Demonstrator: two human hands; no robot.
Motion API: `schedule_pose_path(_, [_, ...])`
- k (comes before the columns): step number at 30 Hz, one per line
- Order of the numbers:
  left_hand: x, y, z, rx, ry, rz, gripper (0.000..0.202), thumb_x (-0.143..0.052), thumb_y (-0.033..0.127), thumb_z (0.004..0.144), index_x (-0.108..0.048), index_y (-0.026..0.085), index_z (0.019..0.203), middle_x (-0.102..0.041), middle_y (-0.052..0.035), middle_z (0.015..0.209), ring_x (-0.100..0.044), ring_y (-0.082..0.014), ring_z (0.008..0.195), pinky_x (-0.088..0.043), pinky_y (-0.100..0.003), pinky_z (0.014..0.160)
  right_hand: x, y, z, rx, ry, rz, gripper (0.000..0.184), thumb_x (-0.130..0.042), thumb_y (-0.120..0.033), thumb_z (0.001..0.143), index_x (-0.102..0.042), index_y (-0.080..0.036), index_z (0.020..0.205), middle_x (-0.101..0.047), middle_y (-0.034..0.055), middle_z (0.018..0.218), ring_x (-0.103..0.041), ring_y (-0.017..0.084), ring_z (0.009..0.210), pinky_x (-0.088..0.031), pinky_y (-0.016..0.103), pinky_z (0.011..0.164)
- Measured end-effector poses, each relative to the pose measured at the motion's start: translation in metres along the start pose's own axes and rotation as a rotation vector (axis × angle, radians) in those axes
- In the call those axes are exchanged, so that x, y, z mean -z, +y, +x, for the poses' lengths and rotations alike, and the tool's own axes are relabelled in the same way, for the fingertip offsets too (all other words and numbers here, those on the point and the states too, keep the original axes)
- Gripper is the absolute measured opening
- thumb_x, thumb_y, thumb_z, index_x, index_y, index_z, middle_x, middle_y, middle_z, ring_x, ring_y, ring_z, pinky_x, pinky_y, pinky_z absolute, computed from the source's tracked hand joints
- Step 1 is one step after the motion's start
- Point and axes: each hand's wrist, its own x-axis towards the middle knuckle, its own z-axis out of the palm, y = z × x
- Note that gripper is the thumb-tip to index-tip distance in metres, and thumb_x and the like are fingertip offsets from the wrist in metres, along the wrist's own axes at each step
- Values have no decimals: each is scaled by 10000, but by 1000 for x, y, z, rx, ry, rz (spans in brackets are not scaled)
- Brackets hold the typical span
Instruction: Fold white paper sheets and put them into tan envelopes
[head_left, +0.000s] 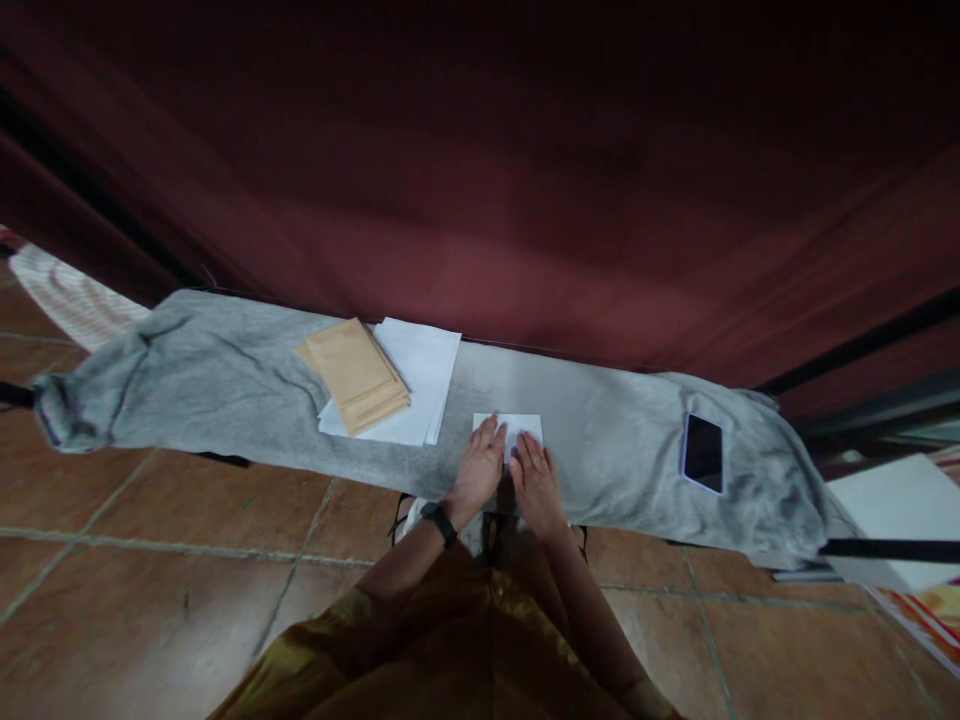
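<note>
Left hand point(478, 468) and right hand point(535, 478) lie palm-down, extended, on the paper point(517, 421) atop the cloth point(600, 430), seemingly pressing a fold; the next move likely calls for even pressure along its edge.

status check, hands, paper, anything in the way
Left hand and right hand down on small paper. Paper on grey cloth, partly covered by hands. Envelopes off left, phone off right, neither touching it.

A small piece of white paper point(516, 422) lies flat just below the centre of the frame, its straight upper edge nearly level, its lower part mostly hidden from view.
</note>
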Motion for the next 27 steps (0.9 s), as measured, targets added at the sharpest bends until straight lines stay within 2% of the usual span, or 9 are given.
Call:
schedule_pose_path(2, [-3, 1, -1, -114, -75, 1, 599, -416, 113, 953, -422, 208, 1545, -454, -105, 1611, -384, -236, 1509, -342, -445, 1220, -3, -3, -2, -10, -56, -63, 533, -256, -342, 1096, -438, -129, 1549, -469, 161, 1592, -364, 249, 1510, -270, 502, 1235])
schedule_pose_path(5, [-6, -1, -5, -225, -156, 47, 584, -416, 166, 980, -395, 153, 1563, -389, -135, 1646, -302, -244, 1551, -247, -465, 1267, -4, -1, -7, -41, -69, -108, 559, -242, -382, 1104, -384, -128, 1581, -420, 150, 1625, -348, 246, 1521, -237, 495, 1248])
schedule_pose_path(8, [-5, -5, -11, -227, -145, 78, 587, -448, 252, 1006, -374, 135, 1576, -332, -145, 1670, -247, -256, 1571, -194, -478, 1285, -5, 5, -13, -42, -42, -132, 592, -248, -425, 1104, -354, -109, 1593, -409, 157, 1629, -362, 256, 1512, -234, 495, 1250])
schedule_pose_path(13, [1, -11, -16, -244, -134, 72, 624, -508, 389, 1020, -363, 173, 1586, -315, -149, 1676, -241, -269, 1573, -180, -503, 1285, -5, 14, -19, -36, 4, -133, 626, -248, -449, 1098, -273, -113, 1627, -413, 189, 1620, -388, 286, 1494, -245, 525, 1238])
schedule_pose_path(17, [6, -14, -18, -267, -145, 67, 639, -526, 476, 1020, -382, 192, 1575, -323, -160, 1670, -244, -281, 1571, -180, -517, 1277, -5, 16, -22, -63, 17, -130, 635, -234, -452, 1096, -264, -108, 1629, -429, 206, 1607, -395, 312, 1485, -256, 545, 1225])
schedule_pose_path(23, [9, -12, -19, -261, -140, 55, 645, -547, 475, 1013, -394, 190, 1572, -327, -165, 1667, -257, -290, 1566, -181, -516, 1277, -2, 19, -23, -92, 37, -106, 623, -268, -431, 1088, -291, -102, 1617, -425, 231, 1602, -410, 344, 1470, -280, 577, 1204])
schedule_pose_path(27, [7, -11, -18, -261, -140, 59, 650, -561, 456, 1005, -393, 191, 1574, -304, -161, 1676, -239, -294, 1571, -184, -527, 1278, -1, 17, -11, -108, 24, -76, 602, -273, -390, 1085, -320, -86, 1603, -426, 238, 1598, -385, 334, 1490, -290, 576, 1205])
